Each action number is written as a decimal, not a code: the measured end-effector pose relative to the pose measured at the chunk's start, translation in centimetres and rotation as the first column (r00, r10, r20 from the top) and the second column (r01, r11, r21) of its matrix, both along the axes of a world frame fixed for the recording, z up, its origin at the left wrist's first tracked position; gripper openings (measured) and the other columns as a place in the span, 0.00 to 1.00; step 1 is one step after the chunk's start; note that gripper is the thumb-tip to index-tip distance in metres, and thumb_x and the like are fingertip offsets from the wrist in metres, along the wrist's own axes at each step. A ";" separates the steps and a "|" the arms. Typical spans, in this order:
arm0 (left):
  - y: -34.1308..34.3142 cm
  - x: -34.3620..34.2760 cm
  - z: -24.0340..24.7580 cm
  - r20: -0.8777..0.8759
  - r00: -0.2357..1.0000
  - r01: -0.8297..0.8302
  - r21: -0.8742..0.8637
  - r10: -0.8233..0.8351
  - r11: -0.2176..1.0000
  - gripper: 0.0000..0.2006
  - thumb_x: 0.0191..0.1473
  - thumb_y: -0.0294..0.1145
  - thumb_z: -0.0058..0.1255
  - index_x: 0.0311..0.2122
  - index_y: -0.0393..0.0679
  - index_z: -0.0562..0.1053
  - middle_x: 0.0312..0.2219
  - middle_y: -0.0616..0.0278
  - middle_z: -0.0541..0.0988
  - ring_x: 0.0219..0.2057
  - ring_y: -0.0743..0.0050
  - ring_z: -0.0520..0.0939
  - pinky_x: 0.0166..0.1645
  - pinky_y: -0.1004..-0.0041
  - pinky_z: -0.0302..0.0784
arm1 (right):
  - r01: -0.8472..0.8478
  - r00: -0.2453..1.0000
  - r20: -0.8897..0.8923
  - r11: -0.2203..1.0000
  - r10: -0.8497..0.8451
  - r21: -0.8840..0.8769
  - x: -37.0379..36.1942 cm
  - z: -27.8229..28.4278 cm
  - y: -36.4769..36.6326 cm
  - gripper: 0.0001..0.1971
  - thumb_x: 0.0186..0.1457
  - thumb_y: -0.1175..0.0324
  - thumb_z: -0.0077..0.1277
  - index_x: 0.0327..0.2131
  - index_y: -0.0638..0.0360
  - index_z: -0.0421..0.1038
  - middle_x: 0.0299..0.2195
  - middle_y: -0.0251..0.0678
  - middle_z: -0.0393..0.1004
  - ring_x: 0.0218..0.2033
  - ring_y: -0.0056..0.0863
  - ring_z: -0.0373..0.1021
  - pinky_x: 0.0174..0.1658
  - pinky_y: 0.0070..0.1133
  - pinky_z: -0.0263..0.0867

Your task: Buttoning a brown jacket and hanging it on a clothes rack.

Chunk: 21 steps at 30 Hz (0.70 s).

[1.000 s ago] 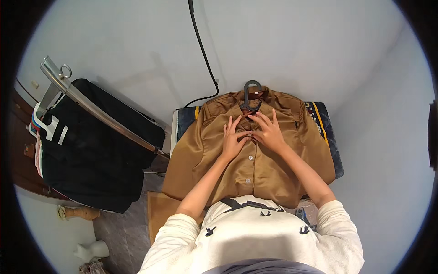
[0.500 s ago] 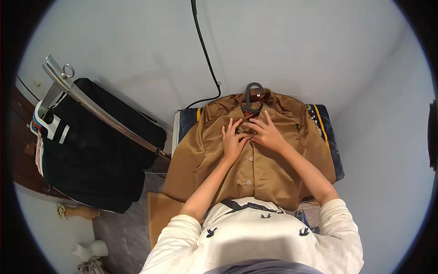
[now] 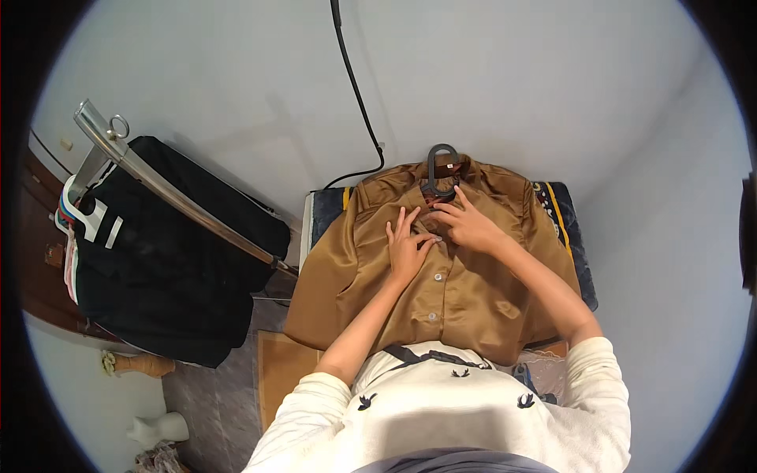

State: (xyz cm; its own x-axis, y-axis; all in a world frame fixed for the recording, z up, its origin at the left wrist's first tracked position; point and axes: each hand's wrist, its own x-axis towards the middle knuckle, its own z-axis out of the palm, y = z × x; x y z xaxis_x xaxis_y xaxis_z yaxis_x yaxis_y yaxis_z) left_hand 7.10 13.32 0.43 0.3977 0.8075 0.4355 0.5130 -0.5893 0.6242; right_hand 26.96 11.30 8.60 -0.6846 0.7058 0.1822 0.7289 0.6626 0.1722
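Note:
A shiny brown button-up shirt [image 3: 481,299] lies front side up before me, with a dark hanger [image 3: 431,172] in its collar. My left hand [image 3: 407,254] rests on the upper front, thumb and a finger pinched at the button edge beside a pale button, its other fingers stretched toward the collar. Just to its right, my right hand [image 3: 475,230] is bent over the other front edge below the collar. Its fingers take hold of the cloth there, though the thumb is mostly hidden. Lower down the front, two pale buttons [image 3: 438,277] show.
Under the shirt is a table with a dark patterned cloth [image 3: 582,276]. A metal rail [image 3: 193,209] with black garments [image 3: 173,276] on hangers stands at the left. Behind the table runs a pale wall [image 3: 505,87] with a black cable [image 3: 352,83].
My right hand's fingers have shifted up and slightly away from the button, toward the collar. My left hand stays at the button edge with its pinch.

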 end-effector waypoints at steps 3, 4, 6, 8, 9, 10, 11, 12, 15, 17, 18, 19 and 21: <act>0.1 -0.1 -0.1 -0.006 1.000 -0.007 0.016 0.007 1.000 0.05 0.49 0.38 0.63 0.32 0.54 0.85 0.62 0.64 0.65 0.68 0.52 0.53 0.67 0.41 0.41 | 0.019 0.959 0.283 0.999 -0.008 -0.034 -0.4 1.7 -0.3 0.06 0.47 0.68 0.53 0.22 0.52 0.79 0.52 0.30 0.70 0.65 0.33 0.54 0.68 0.57 0.34; 0.0 -0.1 0.0 -0.006 1.000 -0.006 0.016 0.006 1.000 0.05 0.49 0.38 0.63 0.32 0.54 0.85 0.62 0.64 0.65 0.68 0.52 0.53 0.67 0.41 0.41 | 0.019 0.959 0.283 0.999 -0.009 -0.034 -0.5 2.0 -0.4 0.06 0.47 0.68 0.53 0.22 0.52 0.79 0.52 0.30 0.70 0.65 0.33 0.54 0.68 0.57 0.34; 0.0 -0.1 -0.2 -0.012 1.000 -0.006 -0.006 0.006 1.000 0.06 0.49 0.38 0.64 0.32 0.53 0.85 0.62 0.64 0.64 0.68 0.52 0.53 0.67 0.41 0.41 | -0.035 0.951 0.309 0.998 0.019 0.047 -0.9 2.6 -0.4 0.07 0.47 0.68 0.52 0.20 0.53 0.78 0.50 0.30 0.70 0.64 0.32 0.55 0.68 0.57 0.36; 0.1 -0.1 -0.6 -0.009 1.000 -0.010 0.009 0.010 1.000 0.06 0.49 0.38 0.64 0.32 0.52 0.85 0.63 0.64 0.64 0.68 0.52 0.53 0.67 0.40 0.41 | -0.056 0.969 0.244 0.996 0.038 0.068 -1.2 2.4 0.0 0.06 0.46 0.68 0.54 0.20 0.54 0.78 0.49 0.29 0.69 0.63 0.32 0.56 0.67 0.58 0.38; 0.0 0.0 -0.5 -0.011 1.000 -0.022 0.024 0.022 0.999 0.05 0.48 0.37 0.64 0.32 0.52 0.84 0.63 0.64 0.64 0.68 0.53 0.53 0.67 0.40 0.41 | -0.058 0.994 0.090 0.998 0.056 0.023 -1.2 2.4 0.0 0.05 0.45 0.67 0.56 0.20 0.54 0.78 0.49 0.29 0.69 0.62 0.32 0.57 0.67 0.58 0.39; -0.1 0.1 -0.4 -0.013 0.999 -0.035 0.039 0.035 0.999 0.05 0.47 0.36 0.64 0.32 0.52 0.84 0.63 0.64 0.64 0.68 0.54 0.54 0.67 0.41 0.42 | -0.067 0.996 -0.067 0.998 0.065 -0.022 -1.3 2.3 0.0 0.05 0.44 0.67 0.58 0.20 0.54 0.78 0.48 0.29 0.68 0.62 0.31 0.58 0.67 0.58 0.40; -0.1 0.2 -0.4 -0.013 0.999 -0.044 0.023 0.044 0.999 0.05 0.47 0.36 0.64 0.31 0.52 0.84 0.63 0.64 0.64 0.68 0.54 0.54 0.67 0.41 0.41 | -0.052 0.987 -0.152 0.999 0.051 -0.003 -1.3 1.8 0.0 0.04 0.42 0.66 0.61 0.21 0.53 0.78 0.49 0.28 0.68 0.62 0.31 0.57 0.66 0.58 0.40; -0.2 0.3 -0.3 -0.010 0.999 -0.047 0.022 0.048 0.999 0.05 0.47 0.36 0.64 0.31 0.52 0.84 0.63 0.64 0.64 0.68 0.54 0.54 0.67 0.41 0.41 | -0.056 0.987 -0.149 0.998 0.054 -0.003 -1.3 1.7 -0.1 0.04 0.42 0.66 0.61 0.21 0.53 0.78 0.49 0.28 0.68 0.62 0.31 0.57 0.66 0.58 0.40; -0.5 0.5 -0.1 0.063 0.996 -0.057 0.032 0.055 0.998 0.05 0.48 0.37 0.64 0.31 0.52 0.84 0.63 0.65 0.64 0.68 0.54 0.54 0.67 0.41 0.41 | 0.034 0.954 -0.294 0.996 -0.059 -0.087 -0.9 1.1 -0.6 0.05 0.42 0.66 0.64 0.21 0.52 0.78 0.51 0.25 0.68 0.64 0.30 0.56 0.66 0.58 0.39; -0.7 0.7 0.0 0.084 0.994 -0.074 0.012 0.073 0.997 0.05 0.49 0.38 0.63 0.31 0.53 0.84 0.62 0.65 0.65 0.68 0.54 0.54 0.67 0.41 0.42 | 0.071 0.930 -0.355 0.993 -0.098 -0.090 -0.7 0.4 -0.9 0.05 0.41 0.66 0.64 0.21 0.53 0.78 0.51 0.25 0.68 0.63 0.30 0.56 0.66 0.58 0.37; -0.8 0.6 -0.2 0.099 0.991 -0.087 0.019 0.085 0.996 0.04 0.51 0.38 0.62 0.31 0.54 0.84 0.62 0.66 0.65 0.68 0.54 0.55 0.67 0.41 0.42 | 0.094 0.921 -0.367 0.990 -0.127 -0.107 -0.8 0.1 -1.0 0.05 0.41 0.66 0.65 0.22 0.52 0.79 0.51 0.25 0.68 0.63 0.30 0.56 0.67 0.58 0.35; -0.7 0.5 -0.4 0.108 0.989 -0.100 0.022 0.097 0.995 0.04 0.51 0.38 0.62 0.31 0.54 0.84 0.62 0.67 0.66 0.67 0.55 0.55 0.67 0.41 0.42 | 0.116 0.910 -0.389 0.989 -0.143 -0.092 -0.9 -0.1 -1.1 0.05 0.42 0.66 0.64 0.22 0.52 0.79 0.51 0.26 0.68 0.63 0.30 0.56 0.67 0.57 0.35; -0.8 0.7 -0.5 0.136 0.984 -0.123 0.025 0.119 0.992 0.04 0.51 0.38 0.62 0.31 0.55 0.84 0.61 0.68 0.66 0.67 0.56 0.56 0.68 0.41 0.42 | 0.166 0.882 -0.437 0.984 -0.176 -0.060 -1.0 -0.8 -1.4 0.05 0.43 0.65 0.64 0.22 0.52 0.79 0.50 0.27 0.69 0.63 0.31 0.56 0.66 0.58 0.34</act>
State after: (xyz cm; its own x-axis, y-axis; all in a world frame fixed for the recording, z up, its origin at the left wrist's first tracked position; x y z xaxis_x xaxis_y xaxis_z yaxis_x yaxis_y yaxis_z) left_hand 7.77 12.55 -0.07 0.2344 0.8303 0.5057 0.4949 -0.5496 0.6730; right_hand 25.96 9.88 7.75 -0.4061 0.8114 0.4203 0.8291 0.5206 -0.2039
